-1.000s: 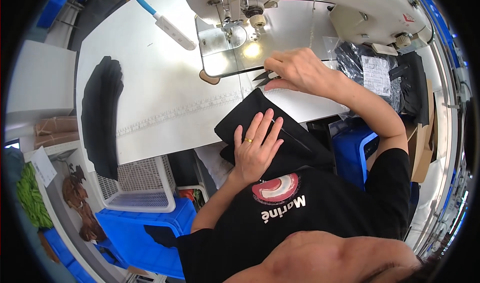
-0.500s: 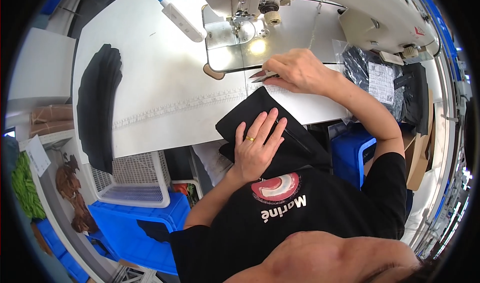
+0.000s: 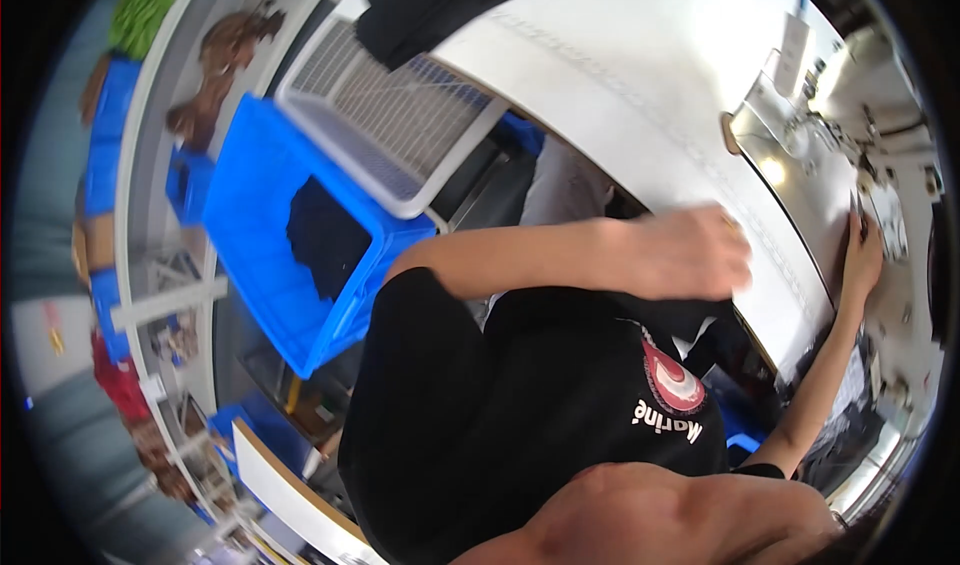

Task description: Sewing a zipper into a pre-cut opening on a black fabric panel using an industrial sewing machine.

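My left hand (image 3: 695, 253), with a ring on one finger, is smeared by motion above my lap, beside the table's front edge. Its fingers look curled, but what they hold, if anything, cannot be made out. Black cloth (image 3: 660, 311) lies just below that hand, against my black shirt. Off to the right, my right hand (image 3: 864, 255) is closed around a pair of thread snips (image 3: 857, 208), whose blades point away from me, near the sewing machine (image 3: 905, 165).
Folded black cloth (image 3: 440, 5) lies on the white table (image 3: 640, 95). At left stand a white mesh basket (image 3: 385, 105) and a blue bin (image 3: 260, 235) with black cloth (image 3: 325, 235) inside. Beyond them is a shelf rack (image 3: 135, 165). A power strip (image 3: 793, 55) hangs near the machine.
The view has swung left, bringing the blue bin and shelves further in. My left hand has lifted from lying flat on the black cloth. The right hand still grips the snips.
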